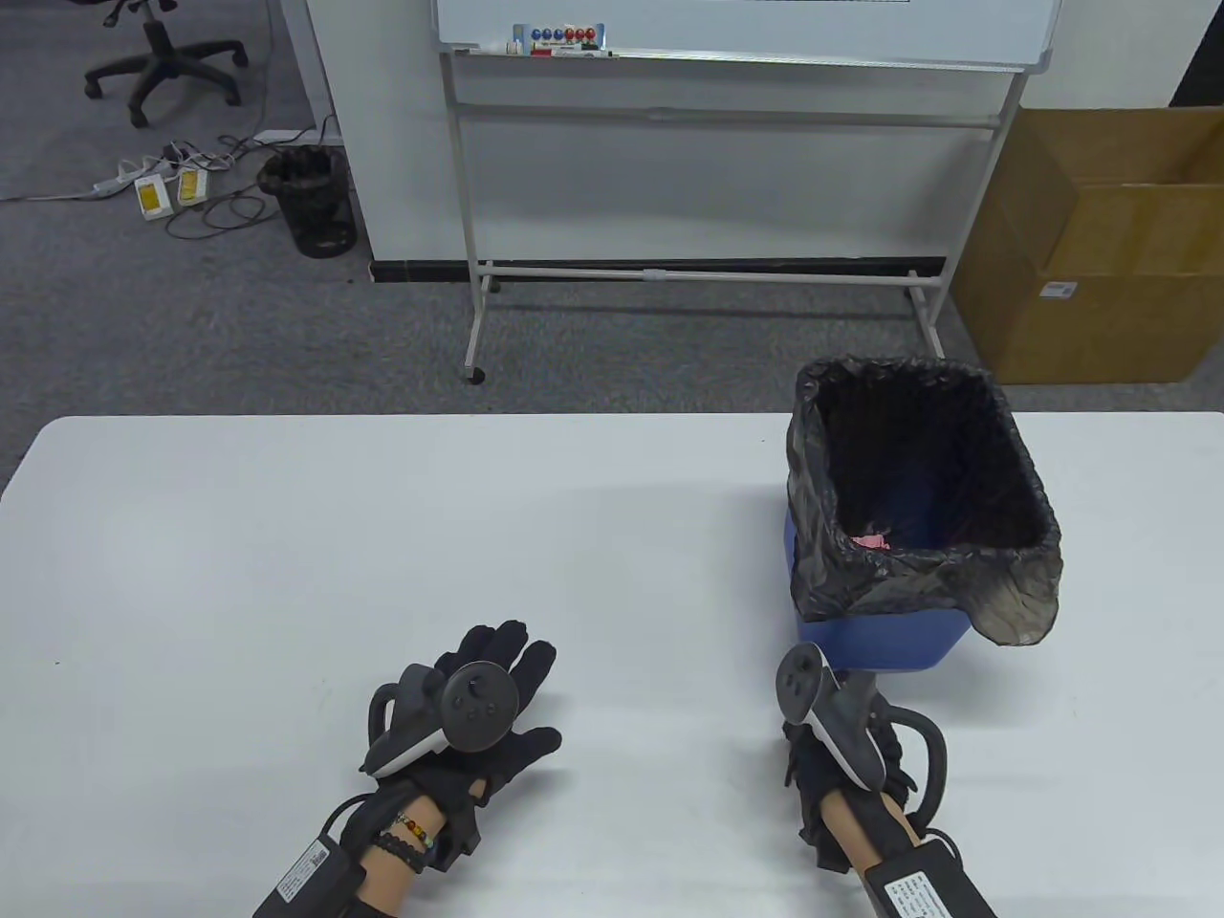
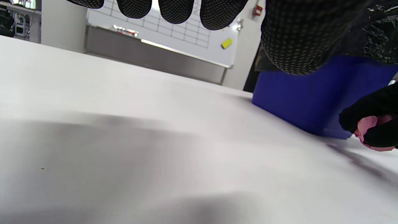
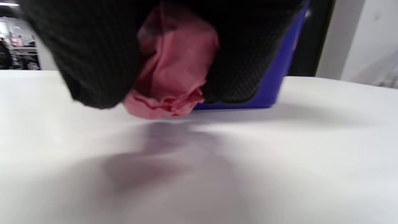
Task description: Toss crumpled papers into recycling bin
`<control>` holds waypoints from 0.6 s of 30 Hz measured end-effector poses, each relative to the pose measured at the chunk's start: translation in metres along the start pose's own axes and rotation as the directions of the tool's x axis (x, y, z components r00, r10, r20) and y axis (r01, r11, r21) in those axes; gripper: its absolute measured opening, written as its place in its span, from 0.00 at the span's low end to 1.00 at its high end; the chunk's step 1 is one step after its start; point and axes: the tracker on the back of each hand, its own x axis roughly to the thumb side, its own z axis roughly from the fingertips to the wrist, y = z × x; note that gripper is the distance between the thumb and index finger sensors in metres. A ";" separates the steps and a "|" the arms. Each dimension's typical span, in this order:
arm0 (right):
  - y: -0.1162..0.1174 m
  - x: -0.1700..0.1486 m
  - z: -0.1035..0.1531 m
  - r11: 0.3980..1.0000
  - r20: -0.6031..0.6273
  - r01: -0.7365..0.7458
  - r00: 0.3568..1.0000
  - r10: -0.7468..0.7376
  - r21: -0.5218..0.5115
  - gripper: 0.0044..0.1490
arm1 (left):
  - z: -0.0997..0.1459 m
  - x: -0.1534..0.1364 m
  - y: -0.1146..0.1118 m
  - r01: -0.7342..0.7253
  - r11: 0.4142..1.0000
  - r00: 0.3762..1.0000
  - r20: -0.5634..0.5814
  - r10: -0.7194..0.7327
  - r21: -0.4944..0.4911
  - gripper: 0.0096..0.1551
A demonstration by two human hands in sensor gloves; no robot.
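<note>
Black dotted gloves on both hands [image 1: 497, 703], grey trackers [image 1: 445, 712]

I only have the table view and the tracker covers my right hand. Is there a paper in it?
Observer: Yes. In the right wrist view the right hand grips a crumpled pink paper.
Operator: Is it lifted off the table?
Observer: It hangs just above the table, its shadow right beneath.
Operator: And the bin?
Observer: The blue bin stands right behind the paper.
Operator: Is the left hand holding anything?
Observer: No. The left hand has its fingertips spread, with nothing between them.
</note>
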 end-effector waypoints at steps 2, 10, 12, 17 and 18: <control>-0.001 0.011 0.003 0.999 0.025 0.019 0.999 -0.020 0.027 0.39 | 0.000 0.000 0.000 -0.002 1.000 1.000 0.000 0.002 -0.001 0.51; -0.014 0.053 0.004 0.981 0.135 0.131 0.979 -0.151 0.146 0.39 | 0.000 0.000 0.000 -0.003 1.000 1.000 0.001 0.003 -0.001 0.51; -0.020 0.060 0.002 0.970 0.152 0.172 0.968 -0.199 0.174 0.39 | 0.000 0.000 0.000 -0.003 1.000 1.000 0.000 0.003 0.000 0.52; -0.035 0.072 -0.004 0.938 0.156 0.270 0.939 -0.306 0.216 0.40 | 0.000 0.000 0.000 -0.004 1.000 1.000 -0.001 0.004 0.002 0.52; -0.039 0.075 -0.006 0.927 0.156 0.301 0.927 -0.340 0.225 0.40 | 0.000 0.000 0.000 -0.004 1.000 1.000 -0.001 0.004 0.002 0.52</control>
